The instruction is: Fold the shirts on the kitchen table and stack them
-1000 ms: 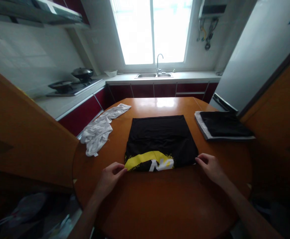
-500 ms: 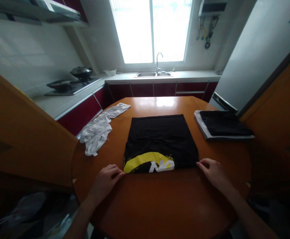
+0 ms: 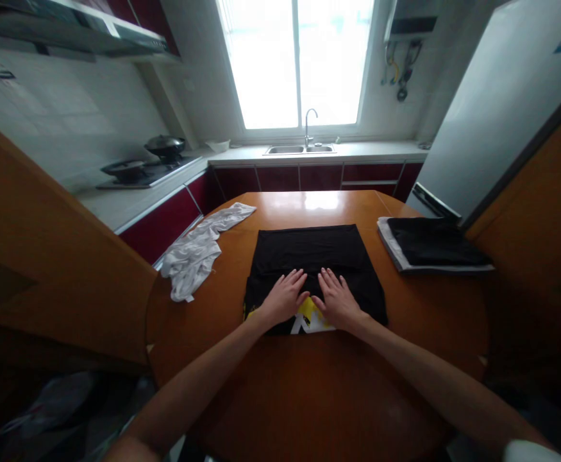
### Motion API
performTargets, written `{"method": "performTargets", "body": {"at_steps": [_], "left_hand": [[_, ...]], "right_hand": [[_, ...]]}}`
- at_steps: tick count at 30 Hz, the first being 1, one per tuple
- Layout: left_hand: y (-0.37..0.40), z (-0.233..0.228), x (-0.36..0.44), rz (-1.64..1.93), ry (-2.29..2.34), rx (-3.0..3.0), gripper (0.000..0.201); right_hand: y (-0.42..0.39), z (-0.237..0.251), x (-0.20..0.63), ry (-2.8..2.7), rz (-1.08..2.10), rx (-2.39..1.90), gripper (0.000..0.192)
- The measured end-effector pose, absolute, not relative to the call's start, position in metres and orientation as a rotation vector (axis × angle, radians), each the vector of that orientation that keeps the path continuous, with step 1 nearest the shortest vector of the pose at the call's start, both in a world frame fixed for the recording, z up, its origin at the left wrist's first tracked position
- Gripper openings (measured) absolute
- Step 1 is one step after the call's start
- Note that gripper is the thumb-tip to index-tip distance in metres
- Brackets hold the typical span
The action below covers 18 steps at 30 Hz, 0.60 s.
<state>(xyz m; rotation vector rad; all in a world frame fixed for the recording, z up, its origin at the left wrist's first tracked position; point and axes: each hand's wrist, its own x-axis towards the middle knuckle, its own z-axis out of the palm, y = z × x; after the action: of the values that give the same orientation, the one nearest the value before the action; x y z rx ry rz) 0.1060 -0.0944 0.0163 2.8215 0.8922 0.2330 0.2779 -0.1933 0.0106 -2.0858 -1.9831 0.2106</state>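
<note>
A black T-shirt with a yellow and white print lies folded into a rough rectangle on the wooden table. My left hand rests flat on the middle of the cloth, fingers stretched out. Beside it my right hand also lies flat on the shirt, fingers extended and palm down. The two thumbs almost meet over the print, most of which my hands and forearms cover. Neither hand grips the fabric.
A crumpled white garment lies at the table's left edge. On the right is a stack of folded black and white clothes. The round-ended wooden table stands before a counter with a sink and a stove.
Both hands have let go of the shirt's near corners and moved inward onto its middle, where they now lie flat. The shirt has stayed about where it was.
</note>
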Motion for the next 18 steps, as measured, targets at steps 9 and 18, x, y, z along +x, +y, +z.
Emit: {"method": "performTargets", "body": {"at_steps": [9,18], "left_hand": [[-0.091,-0.013,0.107,0.283,0.952,2.917,0.059],[-0.095,-0.006,0.107,0.250,1.106,2.843,0.058]], "right_hand": [[-0.183,-0.006,0.290,-2.009,0.209,-2.100,0.075],[-0.174,-0.012,0.314,-1.876,0.170,-2.217,0.071]]}}
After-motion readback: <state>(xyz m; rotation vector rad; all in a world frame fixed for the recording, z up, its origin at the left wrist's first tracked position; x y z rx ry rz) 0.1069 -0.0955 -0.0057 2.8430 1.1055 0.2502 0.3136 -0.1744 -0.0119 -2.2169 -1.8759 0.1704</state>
